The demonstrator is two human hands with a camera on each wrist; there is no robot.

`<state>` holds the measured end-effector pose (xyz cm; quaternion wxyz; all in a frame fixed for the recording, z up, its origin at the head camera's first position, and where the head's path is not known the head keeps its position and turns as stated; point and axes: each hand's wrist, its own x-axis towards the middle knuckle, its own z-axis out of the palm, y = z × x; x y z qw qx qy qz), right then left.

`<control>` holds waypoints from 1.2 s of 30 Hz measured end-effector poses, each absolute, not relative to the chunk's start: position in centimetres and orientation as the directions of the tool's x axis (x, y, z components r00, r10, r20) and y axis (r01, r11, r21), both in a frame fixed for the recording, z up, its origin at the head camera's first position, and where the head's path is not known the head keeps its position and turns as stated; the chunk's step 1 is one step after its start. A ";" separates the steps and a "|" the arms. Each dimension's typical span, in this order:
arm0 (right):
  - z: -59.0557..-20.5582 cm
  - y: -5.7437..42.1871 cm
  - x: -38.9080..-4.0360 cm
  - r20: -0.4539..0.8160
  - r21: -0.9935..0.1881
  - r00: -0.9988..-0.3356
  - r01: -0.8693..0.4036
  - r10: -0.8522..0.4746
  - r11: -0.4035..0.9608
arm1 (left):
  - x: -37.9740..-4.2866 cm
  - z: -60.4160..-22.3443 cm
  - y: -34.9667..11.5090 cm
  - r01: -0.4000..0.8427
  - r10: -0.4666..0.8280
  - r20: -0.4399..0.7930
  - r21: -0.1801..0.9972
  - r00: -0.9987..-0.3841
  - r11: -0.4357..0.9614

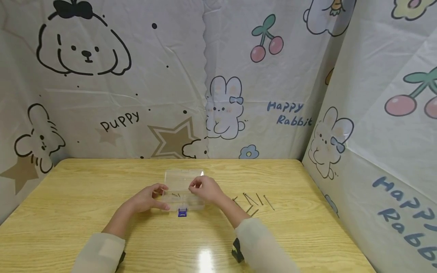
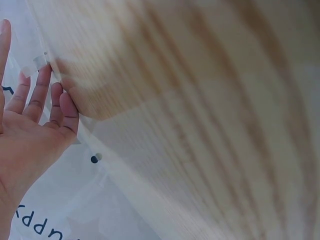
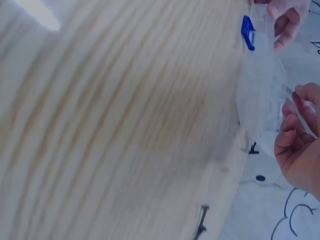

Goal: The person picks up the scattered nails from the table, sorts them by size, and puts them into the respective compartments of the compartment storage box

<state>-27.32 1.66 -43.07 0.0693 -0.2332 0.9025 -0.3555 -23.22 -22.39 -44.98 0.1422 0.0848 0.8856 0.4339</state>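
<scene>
A clear plastic box [image 1: 187,204] with a blue latch [image 1: 182,212] lies on the table, its lid [image 1: 177,179] raised at the back. My left hand [image 1: 146,199] grips the box's left end, thumb near the front and fingertips toward the back. Thin metal fasteners, like nails or screws [image 1: 175,195], lie in a left compartment. Over the right part of the box, my right hand [image 1: 206,189] has its fingers curled and the fingertips drawn together; I cannot tell if they pinch anything. In the right wrist view this hand [image 3: 302,140] is beside the box wall [image 3: 255,90].
Several loose long fasteners [image 1: 258,199] lie scattered on the wooden table [image 1: 290,235], right of the box and partly beside the right forearm. One fastener [image 3: 201,222] shows in the right wrist view. A printed cloth [image 1: 164,83] hangs behind the table and along the right side.
</scene>
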 end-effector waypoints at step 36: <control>-42.9 14.9 -27.1 0.029 -0.645 -0.951 -0.252 -0.306 0.721 | -23.1 -44.7 -22.3 0.048 0.289 -0.161 0.797 -0.944 0.602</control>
